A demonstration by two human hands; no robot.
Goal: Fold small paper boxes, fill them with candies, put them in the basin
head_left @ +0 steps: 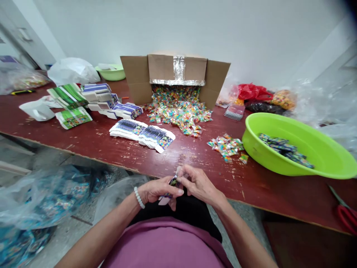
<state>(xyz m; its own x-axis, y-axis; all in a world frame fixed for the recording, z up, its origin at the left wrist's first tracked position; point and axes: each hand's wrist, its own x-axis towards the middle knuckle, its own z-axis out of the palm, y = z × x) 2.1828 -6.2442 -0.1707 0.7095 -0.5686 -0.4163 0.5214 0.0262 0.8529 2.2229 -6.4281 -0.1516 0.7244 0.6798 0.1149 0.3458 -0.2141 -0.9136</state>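
Close to my body, at the table's front edge, my left hand (158,189) is closed round a small dark printed carton (174,182) with a white flap showing at its lower end. The fingers of my right hand (199,183) pinch the carton's upper end; what lies between the fingertips is partly hidden. Beyond the hands lie two rows of flat, overlapping cartons (156,136), dark blue and white. A small heap of wrapped candies (226,146) is on the table to the right.
A tipped cardboard box (177,69) spills many wrapped candies (181,113). At right stands a green basin (281,163) holding filled-looking cartons (287,149), with red-handled scissors (346,216) nearby. Carton bundles (74,117) and a white mug (37,111) stand left. Plastic bags (55,193) lie below.
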